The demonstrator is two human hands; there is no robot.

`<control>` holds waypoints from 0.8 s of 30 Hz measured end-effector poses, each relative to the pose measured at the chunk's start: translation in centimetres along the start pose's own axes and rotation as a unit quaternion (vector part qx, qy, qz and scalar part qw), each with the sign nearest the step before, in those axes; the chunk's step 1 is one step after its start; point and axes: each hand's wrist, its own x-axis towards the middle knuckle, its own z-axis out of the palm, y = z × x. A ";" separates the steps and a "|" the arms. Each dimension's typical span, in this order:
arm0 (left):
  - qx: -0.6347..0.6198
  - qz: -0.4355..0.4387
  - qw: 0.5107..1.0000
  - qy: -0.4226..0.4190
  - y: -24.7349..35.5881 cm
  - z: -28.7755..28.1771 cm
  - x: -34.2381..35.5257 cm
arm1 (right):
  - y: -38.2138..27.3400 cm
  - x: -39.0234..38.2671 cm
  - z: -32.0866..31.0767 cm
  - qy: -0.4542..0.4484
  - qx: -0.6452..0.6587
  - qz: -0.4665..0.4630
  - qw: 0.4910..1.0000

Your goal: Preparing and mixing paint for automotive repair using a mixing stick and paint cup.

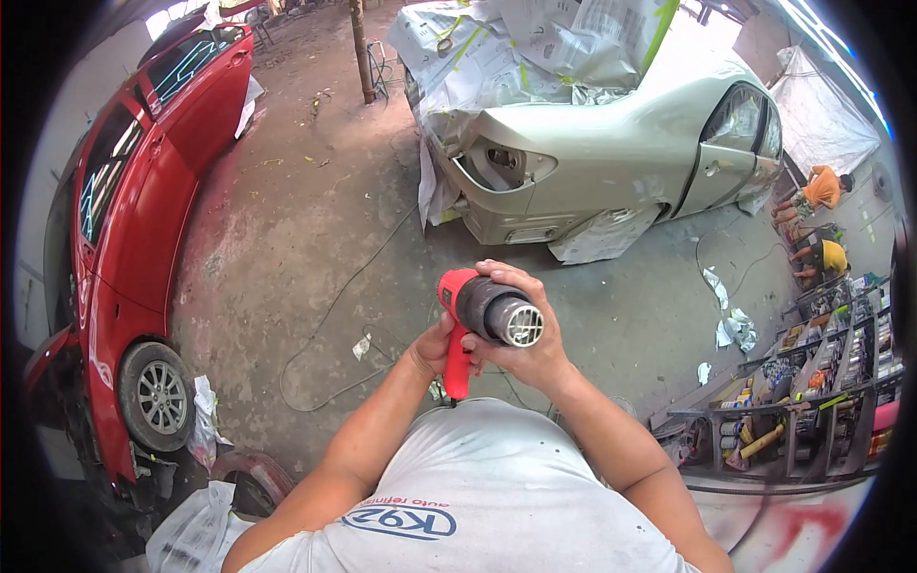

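Observation:
A red and black heat gun (473, 301) is held between my two hands in front of my chest. Its metal nozzle, covered by a round grille, points toward me and to the right, and its red handle hangs down. My left hand (437, 346) is closed around the handle from the left. Wrapped over the black barrel from the right is my right hand (537, 355), its fingers on the far side and its lower part beneath the nozzle. Some fingers of both hands are hidden behind the tool. A dark cord (330, 310) winds over the floor beyond.
A pale car (611, 143), partly masked with paper and plastic, stands ahead. The red car (143, 239) is at left. Right, a metal rack (764, 430) holds cans and tools; two people (823, 191) work beyond it. Paper scraps (735, 329) and a post (360, 53) also stand out.

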 end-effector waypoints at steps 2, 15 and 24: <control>-0.010 -0.001 1.000 -0.006 0.3 1.1 0.1 | -0.1 0.3 0.0 0.039 0.040 0.004 0.998; 0.048 -0.058 0.994 0.084 1.4 7.5 0.9 | -0.5 5.2 -9.4 -0.071 0.304 -0.063 0.948; 0.049 0.042 0.994 0.087 2.9 4.3 -1.2 | -1.3 2.3 -16.7 0.270 0.182 0.001 0.945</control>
